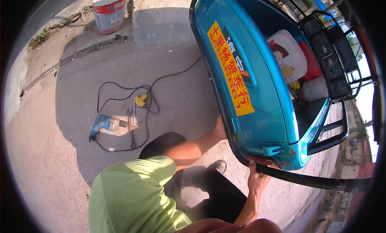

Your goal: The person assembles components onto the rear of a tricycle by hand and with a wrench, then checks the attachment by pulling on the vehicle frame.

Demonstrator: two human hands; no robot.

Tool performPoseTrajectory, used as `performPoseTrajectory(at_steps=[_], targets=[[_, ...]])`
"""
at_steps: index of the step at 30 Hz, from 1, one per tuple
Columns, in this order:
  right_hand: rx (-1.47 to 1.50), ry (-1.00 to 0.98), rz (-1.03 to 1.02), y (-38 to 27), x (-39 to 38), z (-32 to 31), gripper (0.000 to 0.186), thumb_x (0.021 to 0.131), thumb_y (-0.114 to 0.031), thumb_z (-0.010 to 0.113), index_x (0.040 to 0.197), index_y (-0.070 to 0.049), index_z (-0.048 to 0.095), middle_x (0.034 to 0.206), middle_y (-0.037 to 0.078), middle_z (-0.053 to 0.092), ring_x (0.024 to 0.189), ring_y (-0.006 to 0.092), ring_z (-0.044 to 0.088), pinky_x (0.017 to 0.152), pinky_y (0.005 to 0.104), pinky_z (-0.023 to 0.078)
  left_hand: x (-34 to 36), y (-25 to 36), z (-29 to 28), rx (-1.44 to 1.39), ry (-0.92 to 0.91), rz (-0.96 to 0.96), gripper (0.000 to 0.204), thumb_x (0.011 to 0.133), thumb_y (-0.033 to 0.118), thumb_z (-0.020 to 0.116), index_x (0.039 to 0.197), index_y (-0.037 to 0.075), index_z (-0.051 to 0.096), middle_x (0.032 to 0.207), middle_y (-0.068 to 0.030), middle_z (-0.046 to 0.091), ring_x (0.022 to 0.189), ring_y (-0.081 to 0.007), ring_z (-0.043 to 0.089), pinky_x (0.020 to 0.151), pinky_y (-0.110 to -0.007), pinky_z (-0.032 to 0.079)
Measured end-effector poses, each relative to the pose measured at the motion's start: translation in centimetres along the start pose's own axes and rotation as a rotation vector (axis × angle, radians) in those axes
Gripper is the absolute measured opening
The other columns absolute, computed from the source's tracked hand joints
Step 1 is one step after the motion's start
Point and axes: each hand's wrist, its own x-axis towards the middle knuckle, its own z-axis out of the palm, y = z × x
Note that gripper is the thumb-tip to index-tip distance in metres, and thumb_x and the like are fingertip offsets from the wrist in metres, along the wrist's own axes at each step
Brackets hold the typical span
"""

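Grips the black bar [299, 177] of the teal vehicle [267, 126] with curled right hand [258, 178], and reaches to the vehicle's edge with left hand [220, 129], too hidden to tell spread or hold.

Bare concrete [195, 94] leaves a low lane between the teal cargo bed [261, 100] and the T-handle wrench [157, 108], crossed by a black cable [169, 75] at the far end and the left forearm [195, 152] at the near. The black tubular rail [297, 178] fences the bed's lower edge; a cartoon-printed pale panel [287, 54] partly blocks its open top.
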Motion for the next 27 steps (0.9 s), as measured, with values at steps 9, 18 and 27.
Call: performPoseTrajectory(at_steps=[9, 18, 27], targets=[[0.089, 0.032, 0.026, -0.7, 1.0, 0.0, 0.014, 0.079, 0.000, 0.076, 0.093, 0.000, 0.074, 0.097, 0.011, 0.071, 0.084, 0.0242, 0.067, 0.082, 0.0351, 0.053, 0.3, -1.0, 3.5, 0.029, 0.280, 0.160, 0.079, 0.097, 0.070, 0.039, 0.140, 0.005, 0.053, 0.129, -0.0184, 0.061, 0.115, -0.0354, 0.059, 0.100, -0.052, 0.048], [-0.160, 0.042, -0.074, -0.6, 1.6, -0.7, 0.012, 0.080, -0.011, 0.079, 0.087, -0.003, 0.074, 0.086, 0.011, 0.070, 0.082, 0.0271, 0.066, 0.077, 0.0361, 0.051, 0.9, -1.4, 3.0, 0.114, 0.176, 0.120, 0.074, 0.099, 0.065, 0.038, 0.141, 0.004, 0.051, 0.132, -0.0193, 0.059, 0.119, -0.0372, 0.057, 0.100, -0.053, 0.049], [-0.100, 0.042, 0.290, -0.9, -0.7, -2.0, 0.018, 0.086, -0.011, 0.071, 0.099, 0.000, 0.065, 0.073, 0.002, 0.057, 0.063, 0.0058, 0.048, 0.056, 0.0221, 0.038, 0.5, -1.0, 2.1, 0.141, 0.100, 0.068, 0.077, 0.096, 0.070, 0.039, 0.138, 0.006, 0.053, 0.129, -0.0170, 0.061, 0.115, -0.0357, 0.060, 0.097, -0.052, 0.051]])
